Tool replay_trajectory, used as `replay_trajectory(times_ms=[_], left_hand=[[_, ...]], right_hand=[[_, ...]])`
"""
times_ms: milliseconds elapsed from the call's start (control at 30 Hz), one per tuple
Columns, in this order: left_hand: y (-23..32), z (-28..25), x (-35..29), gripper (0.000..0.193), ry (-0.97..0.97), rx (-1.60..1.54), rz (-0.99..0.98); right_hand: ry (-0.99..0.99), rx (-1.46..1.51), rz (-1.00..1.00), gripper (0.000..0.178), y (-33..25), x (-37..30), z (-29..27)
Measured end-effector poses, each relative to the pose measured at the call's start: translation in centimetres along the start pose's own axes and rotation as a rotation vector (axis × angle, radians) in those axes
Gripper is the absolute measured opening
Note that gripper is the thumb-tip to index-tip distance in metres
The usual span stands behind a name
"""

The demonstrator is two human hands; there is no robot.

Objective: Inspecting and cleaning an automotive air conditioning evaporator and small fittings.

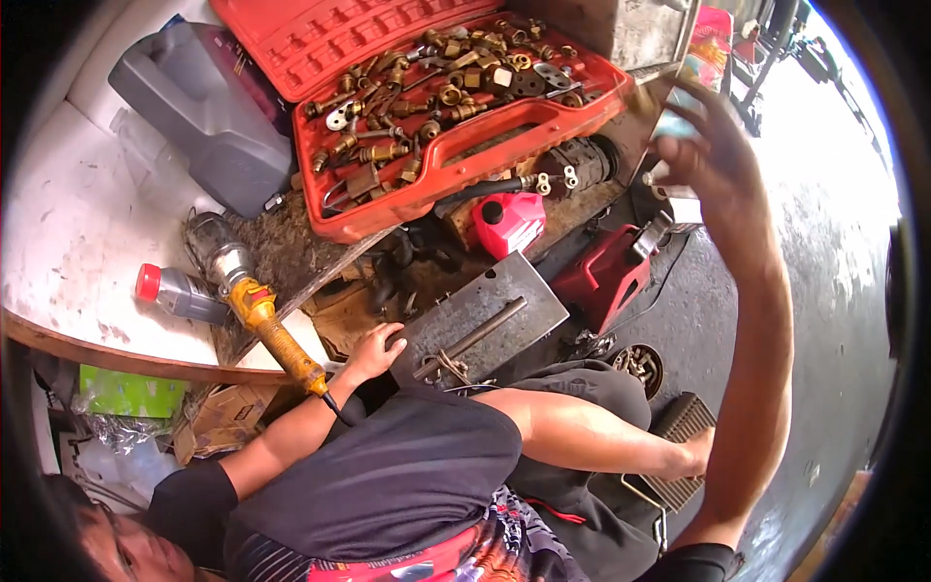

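the right hand (713,145) is lifted with loose, released fingers and grasps nothing, the red case (436,107) of brass fittings lies on the bench to its left, well apart, and the left hand is not visible here.

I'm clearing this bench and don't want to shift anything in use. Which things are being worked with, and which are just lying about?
In use:
- red case of brass fittings, nearest the raised, blurred right hand
- grey metal plate, touched by a co-worker's hand

Lying about:
- grey jug
- yellow-handled power tool
- red-capped bottle
- small red canister
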State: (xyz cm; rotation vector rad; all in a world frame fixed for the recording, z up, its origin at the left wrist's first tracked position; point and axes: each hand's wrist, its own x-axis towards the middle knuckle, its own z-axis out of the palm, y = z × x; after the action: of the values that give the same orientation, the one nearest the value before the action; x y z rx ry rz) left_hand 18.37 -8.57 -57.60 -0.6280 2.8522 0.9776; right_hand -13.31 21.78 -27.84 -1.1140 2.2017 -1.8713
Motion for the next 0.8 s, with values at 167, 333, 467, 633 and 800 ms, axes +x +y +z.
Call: replay_trajectory(times_ms=[167,333,467,633,800], left_hand=[[1.1,0.4,0.1,0.037,0.043,-0.009,0.012],[1.5,-0.7,0.1,0.036,0.058,-0.015,-0.002],[2.0,-0.3,0.2,0.038,0.048,-0.015,0.01],[0.8,0.5,-0.2,0.042,0.005,-0.029,0.026],[0.6,0.8,0.0,0.042,0.013,-0.056,0.046]], right_hand=[[-0.056,-0.335,0.067,0.037,2.4,-0.6,-0.4],[-0.164,-0.363,0.419,0.03,6.4,-7.3,-3.3],[-0.159,-0.517,0.602,0.032,10.1,-12.9,-6.3],[-0.215,-0.563,0.731,0.034,13.8,-20.3,-7.5],[-0.208,-0.567,0.821,0.033,17.8,-27.2,-6.0]])
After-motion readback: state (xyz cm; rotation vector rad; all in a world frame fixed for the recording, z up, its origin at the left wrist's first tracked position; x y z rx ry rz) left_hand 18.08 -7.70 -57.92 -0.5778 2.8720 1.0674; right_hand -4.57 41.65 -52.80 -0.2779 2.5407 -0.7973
